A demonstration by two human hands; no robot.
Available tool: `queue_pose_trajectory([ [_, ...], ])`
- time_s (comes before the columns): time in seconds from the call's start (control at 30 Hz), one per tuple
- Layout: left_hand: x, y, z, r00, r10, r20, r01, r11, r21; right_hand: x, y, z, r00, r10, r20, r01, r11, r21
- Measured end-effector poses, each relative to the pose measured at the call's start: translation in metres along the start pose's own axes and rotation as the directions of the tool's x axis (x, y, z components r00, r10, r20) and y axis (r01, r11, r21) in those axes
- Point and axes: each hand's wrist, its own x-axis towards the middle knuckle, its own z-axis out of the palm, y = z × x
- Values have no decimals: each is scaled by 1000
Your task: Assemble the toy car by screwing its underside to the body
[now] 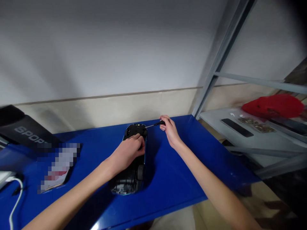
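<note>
A black toy car (pixel 130 174) lies upside down on the blue table (pixel 168 179), its wheels and underside showing. My left hand (pixel 129 148) rests over the middle of the car with its fingers curled against the underside. A screwdriver (pixel 155 124) with a dark handle is gripped in my right hand (pixel 169 129), to the right of the car's far end. Its thin metal shaft points left, and the tip is at the car's far right corner; whether it touches is too small to tell.
At the left are a dark bag (pixel 31 131) marked SPORT, a phone (pixel 59 169) and a white cable (pixel 19 198). A metal rack (pixel 211 80) stands at the right, with a red cap (pixel 275 105) and a black phone-like slab (pixel 237 127) on its shelf.
</note>
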Motion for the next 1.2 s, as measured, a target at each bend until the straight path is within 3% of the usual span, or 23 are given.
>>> queue_pose_trajectory([
  [0.33, -16, 9, -7, 999, 43, -28, -45, 997, -70, -1, 0, 1, 1000, 0, 17, 0, 1000, 6],
  [0.57, -5, 5, -3, 997, -82, -5, 82, 996, -21, 0, 2, -1, 1000, 5, 11, -5, 1000, -6],
  [0.9, 6, -6, -5, 987, -159, 36, 161, 985, -62, 6, 11, -5, 1000, 3, -19, -3, 1000, 0],
  [1.2, 7, -1, -3, 990, -138, 7, 138, 990, -22, 8, 9, -6, 999, -3, -33, 3, 1000, -10],
])
